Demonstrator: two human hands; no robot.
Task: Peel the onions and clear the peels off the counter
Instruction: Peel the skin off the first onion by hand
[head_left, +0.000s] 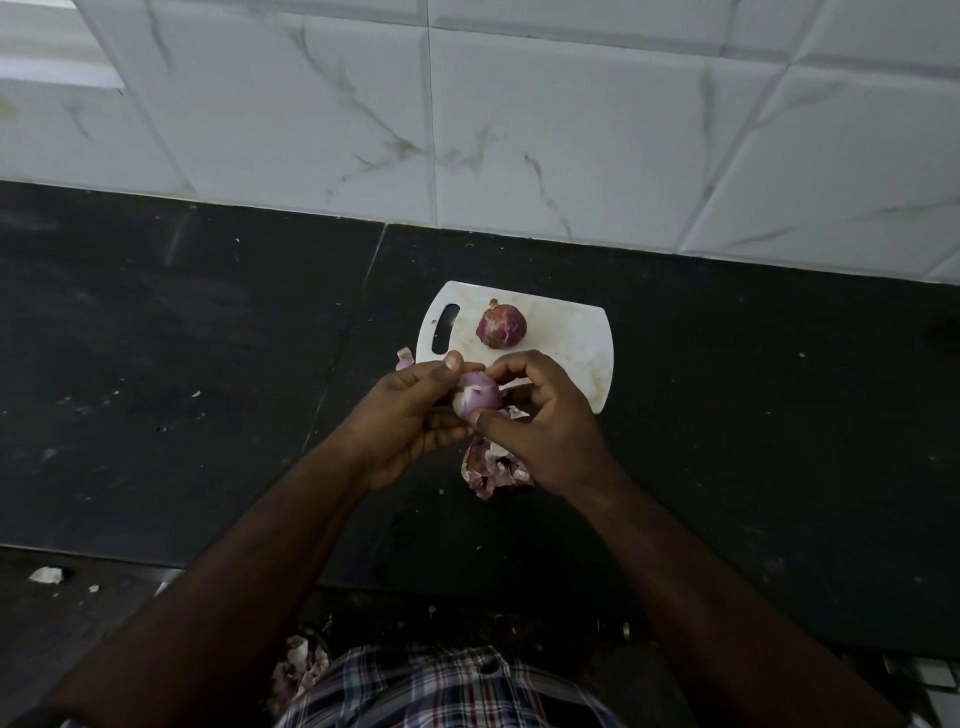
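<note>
Above the near edge of a white cutting board (576, 332), seen from the head camera, both hands met around a partly peeled onion (477, 396) held clear of the counter. The left hand (410, 421) cupped it from the left with curled fingers, its thumb lying over the top, while the right hand (545, 426) closed on it from the right, thumb and fingertips pinching at the pale, purple-streaked skin. A second onion (501, 326), with its dark red skin on, sat on the board just beyond the hands and apart from them. The board lay a little short of the wall, its handle slot at the left end, and its near right corner showed past the right hand. A heap of peels (491, 470) lay on the black counter (208, 338) directly under the hands, partly hidden by the right wrist, and one small scrap of peel (404, 357) rested just off the board's left edge, beside the left thumb. Wide stretches of dark stone ran out to left and right of the board, flecked with pale specks, with a seam running diagonally toward the left hand. The counter's front edge crossed beneath the forearms; more peels (301, 667) lay below it by a checked shirt (441, 686), and a pale scrap (47, 574) lay at the far left. White marbled tiles (519, 130) with grey veins formed the wall behind.
</note>
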